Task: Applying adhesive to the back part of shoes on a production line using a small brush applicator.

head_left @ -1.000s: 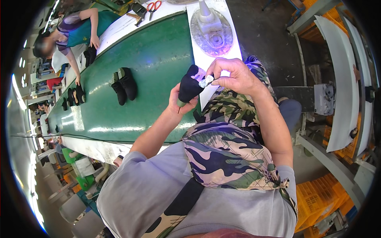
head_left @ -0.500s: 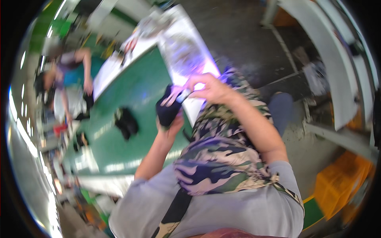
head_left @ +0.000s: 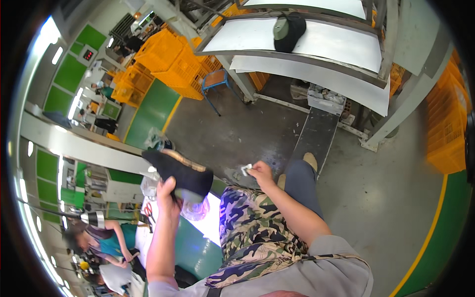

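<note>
A black shoe (head_left: 185, 173) with a tan strip along its upper edge is raised at the left of the walkway. My left hand (head_left: 169, 198) is closed around one end of it, thumb against its side. Apart from it, my right hand (head_left: 262, 174) pinches a small crumpled white scrap (head_left: 246, 170) between thumb and fingertips, above the dark floor. Farther off, a black shoe with a grey-green part (head_left: 289, 32) lies on a white-covered rack shelf (head_left: 336, 44).
Behind my left hand stands a green-topped table (head_left: 198, 250) with a brightly lit white edge and red-handled scissors (head_left: 148, 210). Orange crates (head_left: 170, 54) and a blue-legged stool (head_left: 216, 81) are ahead. A box of scraps (head_left: 326, 99) sits under the rack. Co-workers (head_left: 111, 242) are at left.
My view has swung from the table toward the rack. My hands, together at the shoe before, are now apart; the left still holds the shoe, the right a white scrap.
</note>
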{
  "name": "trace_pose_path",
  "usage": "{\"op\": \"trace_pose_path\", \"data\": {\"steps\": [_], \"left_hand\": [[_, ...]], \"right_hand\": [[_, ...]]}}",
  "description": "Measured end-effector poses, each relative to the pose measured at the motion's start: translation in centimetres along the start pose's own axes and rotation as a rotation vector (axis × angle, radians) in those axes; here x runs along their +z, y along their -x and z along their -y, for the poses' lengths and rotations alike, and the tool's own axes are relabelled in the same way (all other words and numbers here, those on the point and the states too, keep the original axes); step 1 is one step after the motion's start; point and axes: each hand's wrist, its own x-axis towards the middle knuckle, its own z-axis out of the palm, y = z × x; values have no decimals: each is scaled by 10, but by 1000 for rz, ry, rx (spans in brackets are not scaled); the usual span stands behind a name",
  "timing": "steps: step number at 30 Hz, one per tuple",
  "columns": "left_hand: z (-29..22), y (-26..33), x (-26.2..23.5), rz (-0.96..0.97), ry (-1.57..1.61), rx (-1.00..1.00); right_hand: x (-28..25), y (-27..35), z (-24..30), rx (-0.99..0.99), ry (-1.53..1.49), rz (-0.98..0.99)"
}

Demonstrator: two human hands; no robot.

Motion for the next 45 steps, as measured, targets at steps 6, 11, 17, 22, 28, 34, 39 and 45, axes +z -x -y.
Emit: {"op": "trace_pose_path", "data": {"steps": [6,11,17,22,28,34,39,45], "left_hand": [[-71,-157,158,164,-280,134],[-104,-264,278,248,-501,299],[-102,-345,369,146,-1275,654],[-67,-354,396,143,-1657,696],[-32,-292,310,276,-1279,959],[-14,-80,44,431,-1549,348],[64,85,-319,-282,-1593,-506],[135,329,-502,-972,-1276,-947]], "right_hand": [[-38,-36,-1,69,236,-50],[-44,-48,20,134,55,-79],[-49,-52,30,212,-30,-52],[-45,-54,29,189,-144,-66],[-50,-60,24,215,-125,-94],[-63,-75,-1,160,35,-114],[-72,-73,-15,313,15,-150],[-80,-61,-30,471,62,-72]]}}
